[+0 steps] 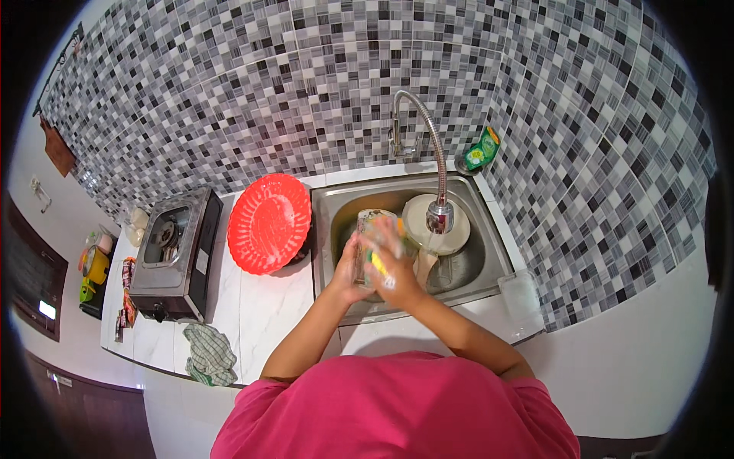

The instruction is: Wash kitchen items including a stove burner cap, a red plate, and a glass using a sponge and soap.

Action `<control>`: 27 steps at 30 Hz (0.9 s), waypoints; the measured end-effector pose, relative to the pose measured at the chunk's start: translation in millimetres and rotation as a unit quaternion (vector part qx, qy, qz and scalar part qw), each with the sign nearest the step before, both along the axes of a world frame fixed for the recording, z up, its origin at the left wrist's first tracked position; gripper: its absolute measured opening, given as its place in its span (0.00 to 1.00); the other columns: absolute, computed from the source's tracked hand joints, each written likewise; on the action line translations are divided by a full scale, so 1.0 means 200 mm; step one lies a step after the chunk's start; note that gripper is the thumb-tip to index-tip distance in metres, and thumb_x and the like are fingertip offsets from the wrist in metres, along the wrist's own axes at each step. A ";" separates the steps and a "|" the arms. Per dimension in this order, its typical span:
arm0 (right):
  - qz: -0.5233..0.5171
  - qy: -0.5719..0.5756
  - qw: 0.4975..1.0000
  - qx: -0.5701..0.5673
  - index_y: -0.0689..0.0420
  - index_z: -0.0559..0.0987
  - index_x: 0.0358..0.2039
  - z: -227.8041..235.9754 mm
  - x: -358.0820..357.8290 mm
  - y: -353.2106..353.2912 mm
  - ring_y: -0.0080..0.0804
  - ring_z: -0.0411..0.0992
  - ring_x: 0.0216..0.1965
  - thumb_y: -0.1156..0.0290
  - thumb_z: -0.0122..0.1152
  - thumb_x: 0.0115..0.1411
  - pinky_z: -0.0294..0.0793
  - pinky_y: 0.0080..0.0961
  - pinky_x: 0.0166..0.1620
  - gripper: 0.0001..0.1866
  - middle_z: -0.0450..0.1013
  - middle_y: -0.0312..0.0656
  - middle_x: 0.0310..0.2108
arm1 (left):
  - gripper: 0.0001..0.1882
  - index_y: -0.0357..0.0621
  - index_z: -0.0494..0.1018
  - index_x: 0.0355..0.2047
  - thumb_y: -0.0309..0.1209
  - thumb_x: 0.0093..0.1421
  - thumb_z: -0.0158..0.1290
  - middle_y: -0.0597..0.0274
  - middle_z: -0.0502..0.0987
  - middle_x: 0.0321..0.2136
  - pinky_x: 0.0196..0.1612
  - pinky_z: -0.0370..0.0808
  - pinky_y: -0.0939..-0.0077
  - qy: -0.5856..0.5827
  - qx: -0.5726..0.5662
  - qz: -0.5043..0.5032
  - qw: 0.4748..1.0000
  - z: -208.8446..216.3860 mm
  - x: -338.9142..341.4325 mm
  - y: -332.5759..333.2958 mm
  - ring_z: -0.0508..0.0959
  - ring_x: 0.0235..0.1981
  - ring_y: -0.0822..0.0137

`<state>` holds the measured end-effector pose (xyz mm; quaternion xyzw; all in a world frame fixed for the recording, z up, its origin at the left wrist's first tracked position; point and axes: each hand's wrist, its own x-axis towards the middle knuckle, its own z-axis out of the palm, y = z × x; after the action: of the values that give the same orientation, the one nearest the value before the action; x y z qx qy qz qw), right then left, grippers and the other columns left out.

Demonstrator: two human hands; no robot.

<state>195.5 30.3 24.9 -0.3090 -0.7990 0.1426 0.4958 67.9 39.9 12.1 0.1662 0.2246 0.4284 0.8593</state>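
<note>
Over the steel sink (324, 252), my left hand (349, 272) is closed around the side of a pale patterned vessel (376, 216), seemingly a glass or cup. My right hand (397, 277) presses a yellow sponge (379, 264) against it, and white suds cling to the fingers. Part of the vessel is hidden behind that hand, which is slightly blurred. Just right of my hands, a cream round pan (456, 240) lies in the basin with its beige handle toward me. The tap's spray head (440, 218) hangs over the pan.
Left of the sink, a red fluted plate (269, 223) with suds leans tilted on the counter. Farther left are a gas stove (172, 252) and a checked cloth (209, 354). A green soap pouch (482, 150) stands in the back right corner, near the tap's curved hose (428, 115).
</note>
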 end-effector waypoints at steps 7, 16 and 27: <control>-0.038 0.143 0.976 -0.162 0.59 0.71 0.38 0.11 0.07 0.21 0.36 0.71 0.34 0.75 0.55 0.52 0.69 0.26 0.39 0.12 0.72 0.44 0.34 | 0.32 0.51 0.69 0.44 0.63 0.52 0.41 0.58 0.75 0.35 0.32 0.74 0.63 -0.071 0.075 -0.166 0.981 -0.07 -0.04 0.06 0.77 0.30 0.60; -0.132 0.113 0.979 -0.103 0.54 0.71 0.42 0.05 0.02 0.23 0.47 0.69 0.39 0.74 0.55 0.53 0.68 0.33 0.40 0.15 0.69 0.47 0.37 | 0.27 0.46 0.63 0.50 0.53 0.60 0.37 0.60 0.74 0.40 0.40 0.73 0.68 0.260 0.091 0.008 0.961 -0.05 0.04 0.04 0.76 0.39 0.65; -0.033 0.022 0.999 -0.036 0.53 0.64 0.56 0.00 -0.05 -0.04 0.56 0.39 0.64 0.76 0.56 0.50 0.41 0.43 0.62 0.30 0.43 0.55 0.62 | 0.34 0.50 0.59 0.56 0.59 0.58 0.34 0.57 0.67 0.51 0.52 0.66 0.64 0.093 0.105 0.043 0.989 -0.01 0.01 0.02 0.70 0.50 0.61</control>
<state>184.5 23.0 24.5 -0.3497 -0.7714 0.1614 0.5066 70.2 43.5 10.9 0.2847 0.2645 0.4685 0.7934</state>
